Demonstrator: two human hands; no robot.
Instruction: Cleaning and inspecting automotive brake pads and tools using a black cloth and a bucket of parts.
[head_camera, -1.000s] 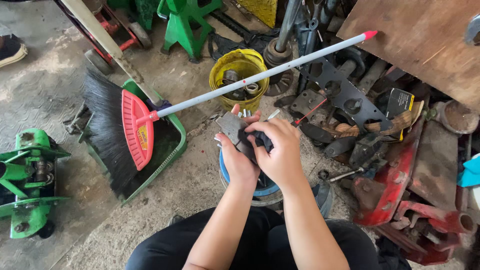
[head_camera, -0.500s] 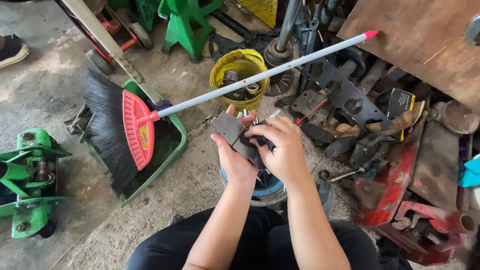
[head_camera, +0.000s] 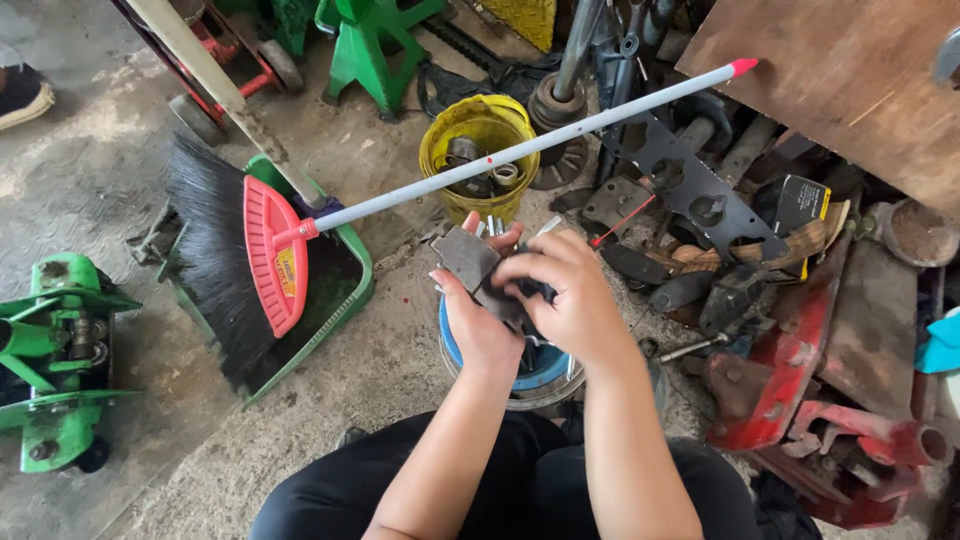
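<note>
Concrete floor (head_camera: 90, 190) carries scrap metal parts, a black-bristled broom (head_camera: 262, 250) lying across a green dustpan (head_camera: 345, 300), and a yellow bucket (head_camera: 480, 135). Above a blue-rimmed container (head_camera: 535, 375), the left hand (head_camera: 480, 310) cradles a flat grey metal plate (head_camera: 466, 258); the right hand (head_camera: 560, 290) grips a dark part against it, apparently fitting it.
</note>
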